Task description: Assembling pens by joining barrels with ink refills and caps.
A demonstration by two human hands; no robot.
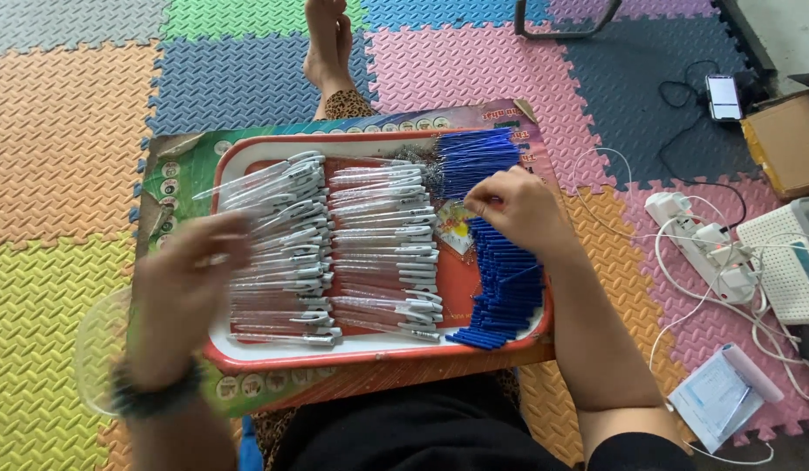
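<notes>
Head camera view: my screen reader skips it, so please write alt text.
A person's right hand pinches among blue pen refills on a red tray, while the blurred left hand hovers over rows of clear pen barrels; colourful foam mats cover the floor.

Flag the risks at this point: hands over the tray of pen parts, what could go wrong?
1. The left hand is motion-blurred over the clear pen barrels; a sweep could scatter the neat rows.
2. The blue parts are stacked up to the red tray rim on the right; the right hand picking there may knock some over the edge.
3. The tray rests on a board across the lap, so it might tip.
</notes>
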